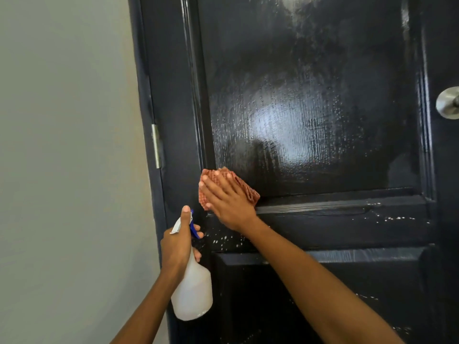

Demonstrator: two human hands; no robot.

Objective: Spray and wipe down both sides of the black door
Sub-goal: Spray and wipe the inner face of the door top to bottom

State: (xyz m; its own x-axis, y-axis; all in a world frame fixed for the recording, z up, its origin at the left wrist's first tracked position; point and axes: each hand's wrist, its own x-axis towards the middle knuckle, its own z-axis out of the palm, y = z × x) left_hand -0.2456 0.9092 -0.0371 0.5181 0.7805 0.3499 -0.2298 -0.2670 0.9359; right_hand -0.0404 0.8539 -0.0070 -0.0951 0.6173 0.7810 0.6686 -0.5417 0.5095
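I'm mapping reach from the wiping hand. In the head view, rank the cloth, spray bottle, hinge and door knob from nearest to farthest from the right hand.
1. Cloth, under the right hand.
2. Spray bottle, lower left.
3. Hinge, upper left.
4. Door knob, far right.

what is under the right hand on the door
A reddish checked cloth lies under the right hand, pressed flat against the black door. The door surface beneath the cloth is covered and cannot be seen.
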